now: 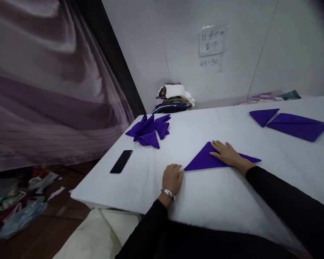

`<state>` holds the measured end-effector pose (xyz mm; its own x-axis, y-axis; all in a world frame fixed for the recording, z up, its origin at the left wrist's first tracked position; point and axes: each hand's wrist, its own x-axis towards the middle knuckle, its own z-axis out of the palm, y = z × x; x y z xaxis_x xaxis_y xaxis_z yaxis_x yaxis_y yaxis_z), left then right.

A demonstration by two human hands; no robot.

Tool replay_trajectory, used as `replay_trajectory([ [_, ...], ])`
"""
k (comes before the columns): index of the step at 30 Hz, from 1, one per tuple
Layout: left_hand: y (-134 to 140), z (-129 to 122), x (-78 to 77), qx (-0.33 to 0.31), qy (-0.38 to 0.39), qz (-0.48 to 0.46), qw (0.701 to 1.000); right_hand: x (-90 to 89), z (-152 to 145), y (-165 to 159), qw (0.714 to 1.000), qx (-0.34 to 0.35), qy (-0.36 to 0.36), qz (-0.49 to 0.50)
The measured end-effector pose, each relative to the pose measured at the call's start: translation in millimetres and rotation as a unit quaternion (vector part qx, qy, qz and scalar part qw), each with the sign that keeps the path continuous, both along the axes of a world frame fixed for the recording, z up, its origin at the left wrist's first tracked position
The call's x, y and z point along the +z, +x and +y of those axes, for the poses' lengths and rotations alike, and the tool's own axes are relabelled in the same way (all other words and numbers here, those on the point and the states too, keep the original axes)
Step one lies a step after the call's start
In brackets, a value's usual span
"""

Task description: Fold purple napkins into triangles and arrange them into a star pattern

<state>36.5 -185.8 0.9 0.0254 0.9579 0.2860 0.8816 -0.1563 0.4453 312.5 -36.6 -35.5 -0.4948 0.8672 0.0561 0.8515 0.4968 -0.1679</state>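
Observation:
A purple cloth napkin (202,158), folded into a flat triangle, lies on the white-covered table (140,183) in front of me. My right hand (225,153) rests flat on the napkin near its upper point, fingers stretched and thumb apart. Beside the napkin's left tip, my left hand (172,178) lies on the table with its fingers slightly bent. Its fingertips are close to that tip, and no cloth shows between them. A silver bracelet (168,194) circles the left wrist.
Crumpled purple napkins (147,131) and a black phone (121,162) lie to the left. Folded purple napkins (297,126) lie at the back right. Stacked clothes (174,99) stand behind the table. A curtain (48,79) hangs at left, above plastic bags (24,216) on the floor.

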Motion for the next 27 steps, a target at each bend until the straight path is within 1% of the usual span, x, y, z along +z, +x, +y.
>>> replay_trajectory([
  [3,-1.4,5.3,-5.0,-0.003,-0.009,-0.018,1.0,-0.2,-1.6,-0.1,1.0,-0.008,-0.001,-0.004],
  [7,3.8,14.6,-11.0,-0.004,-0.018,-0.039,0.999,-0.5,-2.9,-0.6,1.0,-0.014,0.006,-0.001],
  [13,4.8,19.3,-10.1,-0.009,-0.032,-0.053,0.998,-3.3,-4.1,-0.2,1.0,-0.015,0.008,0.008],
  [15,4.8,17.9,-8.7,-0.013,-0.035,-0.047,0.998,-8.8,-2.1,1.2,1.0,-0.016,0.008,0.017],
  [20,3.4,17.9,-8.4,-0.042,-0.036,-0.022,0.998,-30.3,8.0,7.1,0.999,-0.001,0.031,0.043],
  [23,-0.7,20.3,-9.9,-0.059,-0.035,-0.011,0.998,-37.1,12.5,8.9,0.999,0.006,0.028,0.04],
  [25,-3.7,21.8,-10.9,-0.07,-0.031,-0.007,0.997,-35.7,12.6,7.9,0.999,0.002,0.023,0.039],
  [27,-5.5,22.8,-11.5,-0.083,-0.025,-0.007,0.996,-29.3,9.4,5.0,0.999,-0.007,0.018,0.043],
])
